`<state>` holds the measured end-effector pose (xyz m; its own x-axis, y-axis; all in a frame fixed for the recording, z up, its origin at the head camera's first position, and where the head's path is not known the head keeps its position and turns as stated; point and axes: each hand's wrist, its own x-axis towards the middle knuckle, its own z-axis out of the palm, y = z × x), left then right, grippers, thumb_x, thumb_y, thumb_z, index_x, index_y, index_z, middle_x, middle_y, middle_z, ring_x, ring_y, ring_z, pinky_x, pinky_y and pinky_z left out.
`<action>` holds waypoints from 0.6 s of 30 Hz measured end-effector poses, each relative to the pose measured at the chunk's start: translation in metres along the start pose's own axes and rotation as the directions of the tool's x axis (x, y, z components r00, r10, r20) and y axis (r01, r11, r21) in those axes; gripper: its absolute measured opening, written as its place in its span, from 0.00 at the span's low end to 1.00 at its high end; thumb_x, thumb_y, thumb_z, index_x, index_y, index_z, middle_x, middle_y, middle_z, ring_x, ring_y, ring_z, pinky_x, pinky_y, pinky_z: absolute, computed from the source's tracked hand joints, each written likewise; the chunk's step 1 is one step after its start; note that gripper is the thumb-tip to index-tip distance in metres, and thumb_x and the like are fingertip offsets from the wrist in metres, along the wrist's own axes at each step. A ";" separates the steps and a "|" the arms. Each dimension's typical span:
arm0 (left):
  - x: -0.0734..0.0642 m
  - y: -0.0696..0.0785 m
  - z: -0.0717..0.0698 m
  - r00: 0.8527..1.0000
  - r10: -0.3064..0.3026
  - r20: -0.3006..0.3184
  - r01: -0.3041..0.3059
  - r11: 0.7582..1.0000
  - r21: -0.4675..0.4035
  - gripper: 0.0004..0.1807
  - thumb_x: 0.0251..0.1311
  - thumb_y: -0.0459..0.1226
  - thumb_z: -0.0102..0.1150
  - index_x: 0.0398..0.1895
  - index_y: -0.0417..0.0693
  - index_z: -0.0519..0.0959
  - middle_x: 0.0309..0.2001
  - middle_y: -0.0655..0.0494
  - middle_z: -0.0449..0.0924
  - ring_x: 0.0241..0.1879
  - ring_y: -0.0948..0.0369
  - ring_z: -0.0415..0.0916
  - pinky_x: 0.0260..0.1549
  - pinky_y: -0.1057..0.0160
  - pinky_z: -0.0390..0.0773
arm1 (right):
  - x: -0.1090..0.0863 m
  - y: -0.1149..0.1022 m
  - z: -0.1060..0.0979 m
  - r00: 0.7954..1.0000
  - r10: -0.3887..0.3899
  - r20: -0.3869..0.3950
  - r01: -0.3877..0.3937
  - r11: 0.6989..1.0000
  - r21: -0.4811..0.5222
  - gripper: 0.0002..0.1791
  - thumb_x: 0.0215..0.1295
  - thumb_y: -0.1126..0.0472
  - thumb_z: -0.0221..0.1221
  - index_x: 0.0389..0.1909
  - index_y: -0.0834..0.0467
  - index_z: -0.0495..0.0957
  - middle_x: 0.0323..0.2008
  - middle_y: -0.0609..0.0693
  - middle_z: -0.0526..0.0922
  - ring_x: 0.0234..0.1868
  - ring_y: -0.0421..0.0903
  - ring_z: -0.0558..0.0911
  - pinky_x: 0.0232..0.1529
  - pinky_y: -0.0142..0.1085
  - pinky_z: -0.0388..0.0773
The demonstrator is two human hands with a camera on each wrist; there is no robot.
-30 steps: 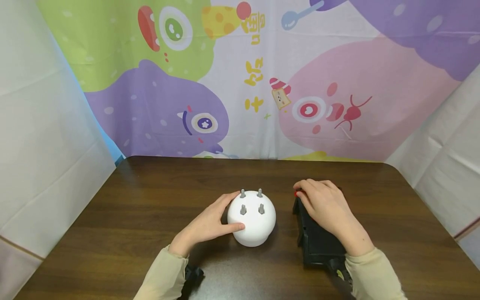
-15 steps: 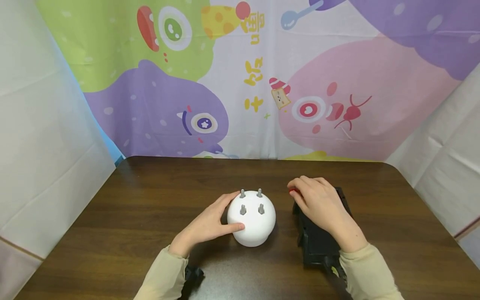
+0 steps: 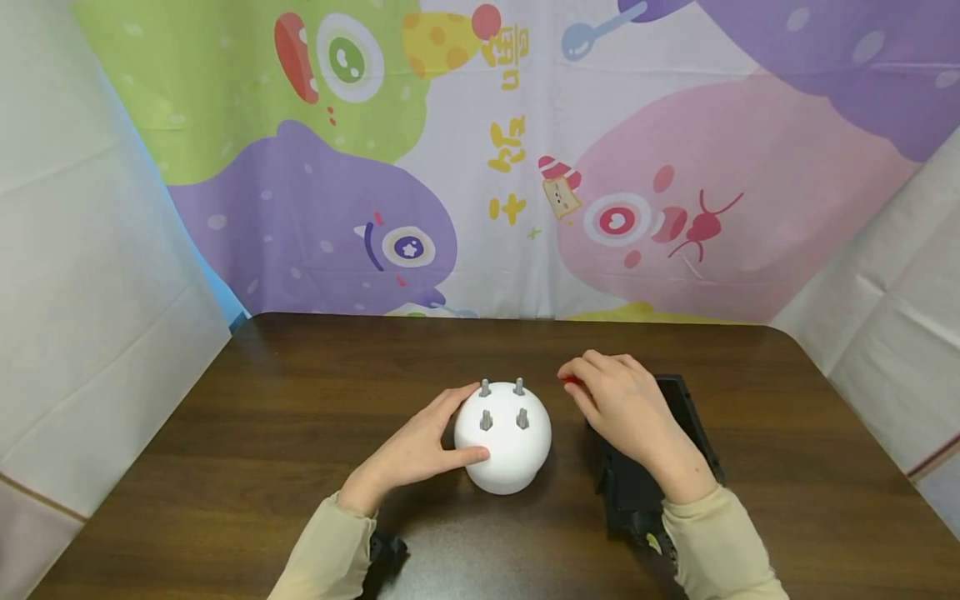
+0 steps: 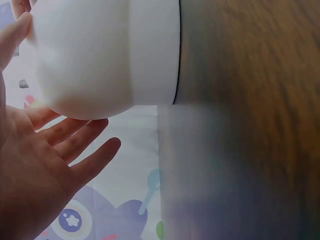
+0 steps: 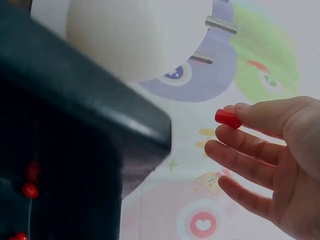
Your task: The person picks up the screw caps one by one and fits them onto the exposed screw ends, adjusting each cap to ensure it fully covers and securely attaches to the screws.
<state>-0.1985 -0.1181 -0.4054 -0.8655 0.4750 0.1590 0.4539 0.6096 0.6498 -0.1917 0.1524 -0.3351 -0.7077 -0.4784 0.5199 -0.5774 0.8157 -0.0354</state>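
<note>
A white rounded body (image 3: 510,467) stands on the table, with several threaded metal studs (image 5: 220,24) sticking up from its domed top. My left hand (image 3: 408,450) holds it from the left, thumb across the front and fingers along the far side. Between thumb and index finger, my right hand (image 3: 626,412) pinches a small red cylinder (image 5: 227,118); its other fingers are spread loosely below. That hand is right of the white body, overlapping the black tray (image 3: 693,417) in the head view.
More small red pieces (image 5: 30,190) lie inside the black tray, seen in the right wrist view. A black object (image 3: 386,554) sits beside the left sleeve. A printed curtain (image 3: 495,250) hangs behind the dark wooden table (image 3: 300,375).
The right hand has moved left from the far end of the black tray toward the white body, carrying the red cylinder. The left hand and the white body have stayed still.
</note>
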 end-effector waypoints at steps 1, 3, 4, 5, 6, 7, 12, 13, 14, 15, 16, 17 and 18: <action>0.000 0.000 0.000 1.000 0.000 0.000 0.000 1.000 -0.001 0.47 0.44 0.64 0.59 0.68 0.66 0.53 0.62 0.65 0.61 0.59 0.62 0.63 0.55 0.53 0.66 | 0.000 -0.001 0.000 1.000 -0.004 -0.004 0.004 1.000 -0.001 0.05 0.57 0.59 0.61 0.35 0.53 0.79 0.30 0.43 0.78 0.32 0.41 0.77 0.45 0.42 0.72; 0.000 0.000 0.000 1.000 -0.001 0.001 0.001 1.000 -0.003 0.47 0.43 0.64 0.59 0.68 0.66 0.53 0.62 0.65 0.61 0.59 0.62 0.63 0.55 0.53 0.66 | 0.001 -0.002 0.001 1.000 -0.010 -0.012 0.010 1.000 0.001 0.05 0.57 0.59 0.61 0.35 0.53 0.79 0.31 0.43 0.78 0.32 0.41 0.77 0.45 0.42 0.72; 0.000 0.000 0.000 1.000 -0.001 0.001 0.001 1.000 -0.002 0.48 0.43 0.64 0.59 0.68 0.65 0.53 0.62 0.65 0.61 0.59 0.62 0.63 0.55 0.53 0.66 | 0.001 -0.003 0.001 1.000 -0.012 -0.015 0.012 1.000 0.003 0.05 0.57 0.60 0.61 0.35 0.53 0.79 0.31 0.43 0.78 0.32 0.41 0.78 0.44 0.42 0.72; 0.000 0.000 0.000 1.000 -0.001 0.002 0.001 1.000 -0.001 0.48 0.44 0.64 0.59 0.69 0.65 0.53 0.62 0.64 0.61 0.59 0.62 0.63 0.55 0.52 0.66 | 0.002 -0.003 0.002 1.000 -0.015 -0.016 0.015 1.000 0.002 0.05 0.57 0.60 0.61 0.35 0.53 0.79 0.31 0.43 0.78 0.33 0.41 0.78 0.44 0.42 0.72; 0.000 0.000 0.000 1.000 -0.002 0.003 0.002 1.000 0.000 0.48 0.44 0.64 0.59 0.69 0.65 0.53 0.62 0.64 0.61 0.60 0.62 0.63 0.55 0.52 0.65 | 0.002 -0.004 0.002 1.000 -0.016 -0.016 0.016 1.000 0.004 0.05 0.57 0.60 0.61 0.35 0.53 0.79 0.31 0.43 0.78 0.33 0.41 0.78 0.44 0.42 0.72; 0.000 0.000 0.000 1.000 -0.002 0.004 0.002 1.000 0.001 0.48 0.44 0.64 0.59 0.69 0.64 0.53 0.62 0.64 0.61 0.60 0.62 0.63 0.56 0.52 0.65 | 0.003 -0.004 0.002 1.000 -0.019 -0.017 0.019 1.000 0.004 0.06 0.57 0.60 0.61 0.35 0.53 0.79 0.31 0.43 0.78 0.33 0.41 0.78 0.44 0.42 0.72; 0.000 0.001 -0.001 1.000 -0.010 0.006 0.010 1.000 -0.006 0.48 0.43 0.64 0.59 0.68 0.65 0.53 0.62 0.65 0.61 0.59 0.62 0.63 0.55 0.53 0.66 | 0.005 -0.007 0.002 1.000 -0.022 -0.014 0.022 1.000 0.007 0.06 0.56 0.60 0.62 0.35 0.53 0.79 0.31 0.44 0.78 0.33 0.42 0.78 0.45 0.42 0.72; 0.000 0.001 -0.001 1.000 -0.011 0.007 0.011 1.000 -0.009 0.48 0.43 0.64 0.59 0.68 0.65 0.53 0.62 0.65 0.61 0.59 0.62 0.63 0.55 0.53 0.66 | 0.006 -0.008 0.002 1.000 -0.024 -0.015 0.024 1.000 0.006 0.06 0.56 0.60 0.62 0.35 0.53 0.79 0.31 0.44 0.78 0.33 0.42 0.78 0.46 0.42 0.72; 0.000 0.001 -0.001 1.000 -0.011 0.006 0.011 1.000 -0.010 0.48 0.43 0.64 0.59 0.68 0.65 0.53 0.62 0.65 0.61 0.59 0.62 0.63 0.55 0.53 0.66 | 0.006 -0.009 0.002 1.000 -0.024 -0.015 0.024 1.000 0.005 0.06 0.55 0.61 0.62 0.35 0.53 0.79 0.31 0.44 0.78 0.33 0.42 0.78 0.45 0.42 0.72; 0.000 0.001 -0.001 1.000 -0.009 0.006 0.009 1.000 -0.009 0.48 0.43 0.64 0.59 0.68 0.65 0.53 0.62 0.65 0.61 0.59 0.63 0.63 0.55 0.53 0.66 | 0.007 -0.009 0.002 1.000 -0.027 -0.015 0.027 1.000 0.003 0.06 0.55 0.61 0.62 0.35 0.53 0.79 0.31 0.44 0.78 0.33 0.42 0.78 0.45 0.42 0.72; 0.000 0.001 -0.001 1.000 -0.008 0.004 0.008 1.000 -0.008 0.48 0.43 0.64 0.59 0.68 0.65 0.53 0.62 0.65 0.61 0.59 0.63 0.63 0.55 0.53 0.66 | 0.007 -0.010 0.002 0.999 -0.029 -0.015 0.029 1.000 0.002 0.07 0.55 0.62 0.62 0.35 0.53 0.79 0.31 0.44 0.78 0.33 0.42 0.78 0.45 0.42 0.72; 0.000 0.001 -0.001 1.000 -0.006 0.004 0.006 1.000 -0.008 0.48 0.43 0.64 0.59 0.69 0.64 0.54 0.62 0.64 0.61 0.59 0.62 0.63 0.55 0.53 0.66 | 0.008 -0.010 0.002 0.999 -0.032 -0.016 0.032 0.999 0.001 0.07 0.54 0.62 0.62 0.35 0.53 0.79 0.31 0.45 0.78 0.33 0.42 0.78 0.45 0.42 0.72; 0.000 0.001 -0.001 1.000 -0.005 0.003 0.005 1.000 -0.008 0.48 0.44 0.64 0.59 0.69 0.64 0.54 0.62 0.64 0.61 0.59 0.62 0.63 0.56 0.53 0.66 | 0.008 -0.011 0.003 0.999 -0.035 -0.016 0.035 0.999 0.000 0.07 0.54 0.63 0.62 0.35 0.53 0.79 0.31 0.45 0.78 0.33 0.42 0.78 0.45 0.42 0.72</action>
<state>-0.1978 -0.1181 -0.4041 -0.8671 0.4738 0.1537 0.4481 0.6069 0.6564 -0.1921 0.1388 -0.3327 -0.6804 -0.5013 0.5346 -0.6019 0.7984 -0.0173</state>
